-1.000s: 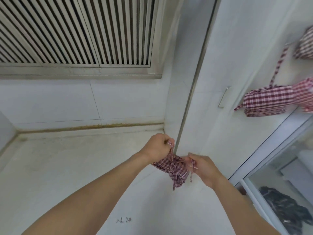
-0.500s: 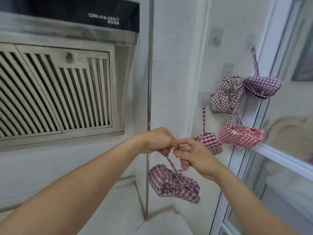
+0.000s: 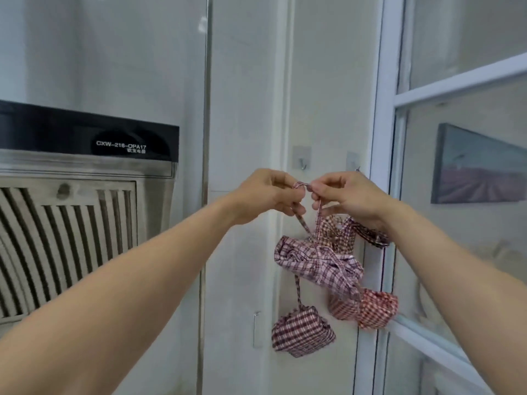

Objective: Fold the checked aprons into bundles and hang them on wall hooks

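Both arms are reaching up toward the white wall. The left hand (image 3: 269,195) is pinching one side of a thin checked strap loop (image 3: 301,185), and the right hand (image 3: 346,196) is pinching the other side, the fingers of both curled tight around the fabric. The loop is arching between the two hands, just below and slightly left of a small clear adhesive wall hook (image 3: 302,159) sitting at twelve o'clock from it; loop and hook are not touching.

Hanging from that loop, at six o'clock beneath the hands, a folded red-and-white checked apron bundle (image 3: 316,263) is dangling free in the air in front of the wall.

Behind it, other bundles are already hanging: a dark maroon checked bundle (image 3: 302,332) on a long strap at six o'clock from the held one, a bright red checked bundle (image 3: 370,309) at four o'clock, and a brownish checked bundle (image 3: 342,229) partly hidden behind the right wrist. A second clear hook (image 3: 353,161) is showing at one o'clock from the right hand.

At nine o'clock, a steel range hood with a slatted grille (image 3: 71,223) is filling the left side. At three o'clock, a white-framed glass door (image 3: 385,109) is standing.
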`<state>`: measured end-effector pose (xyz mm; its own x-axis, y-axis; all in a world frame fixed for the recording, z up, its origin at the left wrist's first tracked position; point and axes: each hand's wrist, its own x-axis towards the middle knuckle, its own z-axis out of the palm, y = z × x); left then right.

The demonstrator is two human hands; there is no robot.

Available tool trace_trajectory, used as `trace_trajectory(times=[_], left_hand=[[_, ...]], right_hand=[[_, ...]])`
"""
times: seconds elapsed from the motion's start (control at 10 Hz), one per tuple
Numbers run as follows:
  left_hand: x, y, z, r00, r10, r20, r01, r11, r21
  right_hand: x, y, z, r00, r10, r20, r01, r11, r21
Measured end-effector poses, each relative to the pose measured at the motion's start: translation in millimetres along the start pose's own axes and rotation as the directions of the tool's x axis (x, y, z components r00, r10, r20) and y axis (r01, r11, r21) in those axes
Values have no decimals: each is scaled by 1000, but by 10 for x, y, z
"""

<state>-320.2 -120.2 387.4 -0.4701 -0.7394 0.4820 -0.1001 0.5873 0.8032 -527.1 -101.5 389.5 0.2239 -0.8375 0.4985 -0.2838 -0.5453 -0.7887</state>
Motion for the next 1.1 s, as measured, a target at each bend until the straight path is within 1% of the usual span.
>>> trace_trajectory(times=[0.1, 0.2, 0.3, 0.4, 0.5, 0.6, 0.7, 0.8, 0.9, 1.0, 1.1], left_hand=[[375, 95, 3, 969, 20, -244, -21, 1000, -1], [690, 90, 4, 919, 48, -392, -14, 996, 88], [918, 49, -22, 860, 146, -490, 3, 957, 290], [1087, 17, -29, 842, 200, -501, 59, 889, 454], [1163, -72, 47, 842, 245, -480, 113, 790, 603], [1152, -211, 140, 835, 244, -492, 154, 756, 636], [1085, -403, 263, 880, 98, -465, 200, 811, 550], [899, -575, 343, 933, -70, -353, 261, 806, 531], [732, -653, 298, 951, -56, -304, 240, 752, 613], [478, -625, 268, 955, -99, -280, 264, 713, 650], [283, -565, 172, 948, -174, -266, 296, 791, 535]], right_hand=[[344, -89, -175, 993, -37, -108, 34, 999, -26], [651, -69, -304, 981, -80, -174, 51, 985, -166], [917, -1, -356, 959, -128, -255, 64, 967, -245], [1171, 144, -345, 932, -139, -334, 17, 939, -342], [1261, 311, -323, 935, -87, -344, -54, 923, -381], [1189, 431, -315, 945, -58, -322, -62, 933, -353], [1066, 483, -277, 971, -12, -241, -66, 948, -312], [955, 490, -216, 978, -9, -208, -52, 956, -287], [825, 424, -228, 989, 42, -144, -83, 953, -291], [657, 412, -218, 990, 130, 46, -90, 862, -498], [483, 355, -110, 991, 129, 15, -86, 739, -669]])
